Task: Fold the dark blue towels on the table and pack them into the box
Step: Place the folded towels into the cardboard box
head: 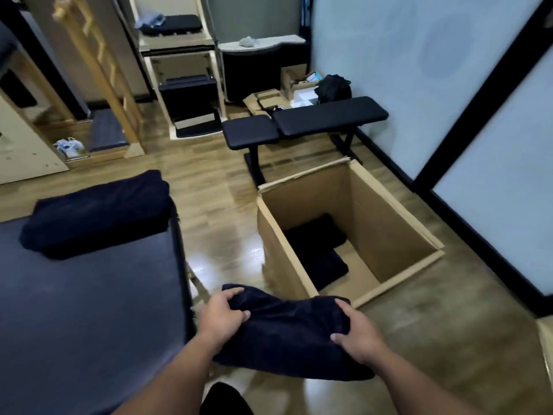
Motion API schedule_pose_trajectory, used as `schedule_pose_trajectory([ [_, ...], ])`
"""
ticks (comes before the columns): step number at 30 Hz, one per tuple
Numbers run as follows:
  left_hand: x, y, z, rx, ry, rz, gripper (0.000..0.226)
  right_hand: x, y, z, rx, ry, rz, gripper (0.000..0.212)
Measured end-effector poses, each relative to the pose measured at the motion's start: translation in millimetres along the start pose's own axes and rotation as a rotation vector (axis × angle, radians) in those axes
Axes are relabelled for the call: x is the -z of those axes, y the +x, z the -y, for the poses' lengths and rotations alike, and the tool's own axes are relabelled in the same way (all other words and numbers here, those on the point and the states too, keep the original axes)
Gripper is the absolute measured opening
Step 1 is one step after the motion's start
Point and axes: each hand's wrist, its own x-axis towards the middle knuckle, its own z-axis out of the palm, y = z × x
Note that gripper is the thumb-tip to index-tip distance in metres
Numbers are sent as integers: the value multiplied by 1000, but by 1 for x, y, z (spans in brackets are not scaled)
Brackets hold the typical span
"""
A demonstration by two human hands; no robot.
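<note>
- While it is held out over the wooden floor (215, 223), a folded dark blue towel (287, 330) is gripped at both ends — it sags slightly in the middle between the two hands.
- The towel's left end is clasped by the left hand (221, 316), with fingers curled over the top edge and the thumb pressed onto the cloth.
- The towel's right end is clasped by the right hand (356, 333), the fingers wrapped over the upper edge and the thumb laid on the near face.
- Just beyond the hands, and a little to the right of them, an open cardboard box (386, 223) is seen standing on the floor; its nearest corner lies close behind the held towel.
- At the bottom of the box, dark folded towels (317, 253) are seen lying flat, set toward its left side, with bare cardboard showing beside them.
- To the left of the left hand, a dark padded table (89, 310) is seen, its edge just beside the left forearm.
- Farther ahead of the left hand, at the far end of that table, a stack of dark blue towels (95, 214) is seen resting — whether these are folded neatly cannot be told.
- Well beyond the box, a black padded bench (305, 121) is seen standing on the floor near a pale wall panel (389, 70).
</note>
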Motion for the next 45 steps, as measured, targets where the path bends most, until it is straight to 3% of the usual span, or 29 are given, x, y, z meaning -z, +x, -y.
schedule_pose_trajectory([
  [6, -70, 24, -56, -4, -129, 40, 56, 79, 37, -41, 38, 19, -52, 88],
  [12, -132, 95, -113, -17, -170, 26, 65, 152, 109, -53, 17, -87, -103, 85],
  [18, -185, 149, -170, 89, -289, 40, 62, 223, 181, -60, -4, -167, -75, 85],
  [25, -239, 196, -185, 262, -371, 17, 64, 259, 284, -61, 57, -235, 43, 90],
  [30, -292, 244, -164, 410, -395, -37, 65, 237, 378, -82, 67, -269, 135, 88],
  [35, -362, 301, -110, 562, -362, -93, 57, 171, 479, -137, 20, -334, 242, 90],
  [41, -446, 364, -19, 701, -319, -58, 45, 74, 567, -217, -101, -451, 382, 67],
  [45, -480, 386, 24, 683, -302, -100, 46, 28, 596, -258, -137, -457, 377, 57],
])
